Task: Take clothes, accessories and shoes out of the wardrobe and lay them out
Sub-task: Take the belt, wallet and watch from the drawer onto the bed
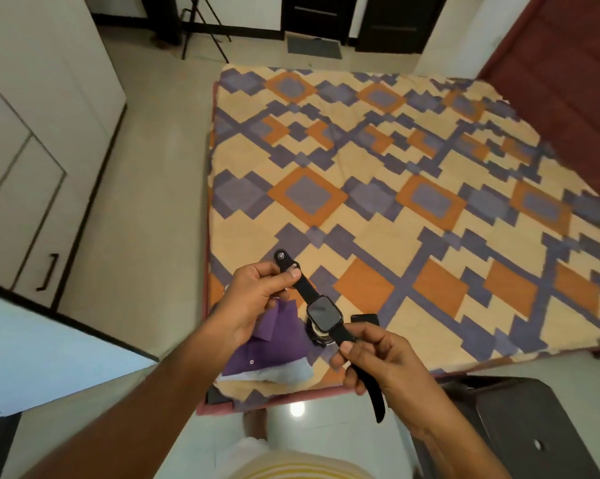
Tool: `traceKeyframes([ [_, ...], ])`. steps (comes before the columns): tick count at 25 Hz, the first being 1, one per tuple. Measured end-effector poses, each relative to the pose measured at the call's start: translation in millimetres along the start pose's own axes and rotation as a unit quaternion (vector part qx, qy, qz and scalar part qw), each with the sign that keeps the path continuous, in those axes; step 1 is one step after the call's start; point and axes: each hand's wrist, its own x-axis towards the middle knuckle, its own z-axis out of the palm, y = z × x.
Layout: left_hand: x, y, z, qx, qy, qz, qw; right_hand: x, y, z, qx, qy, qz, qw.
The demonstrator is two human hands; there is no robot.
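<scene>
Both hands up over the near corner of the bed! The black smartwatch is stretched between them, dark screen facing up. The left hand pinches the upper strap between thumb and fingers; the right hand pinches the lower strap, its tail dangling. Below lie a purple shirt and a pale folded garment on the patterned orange-and-purple bedsheet. White wardrobe at left, tiled floor between. No readable writing anywhere.
</scene>
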Motion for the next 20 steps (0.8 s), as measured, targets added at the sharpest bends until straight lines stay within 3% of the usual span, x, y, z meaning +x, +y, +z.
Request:
traceKeyframes([
  [5, 43, -19, 7, 0.052, 0.020, -0.090, 0.994, 46, -9, -58, -0.076, 0.039, 0.027, 0.996],
  [9, 64, -22, 16, 0.037, 0.045, -0.122, 0.991, 100, -10, -120, -0.133, 0.067, 0.089, 0.985],
  [12, 81, -23, 31, 0.028, 0.079, -0.118, 0.989, 167, 5, -178, -0.241, 0.063, 0.129, 0.960],
  [17, 103, -38, 61, -0.001, 0.205, -0.146, 0.968, 301, 51, -220, -0.396, 0.001, 0.170, 0.902],
  [20, 108, -54, 79, 0.003, 0.252, -0.186, 0.950, 365, 76, -206, -0.398, -0.096, 0.163, 0.898],
])
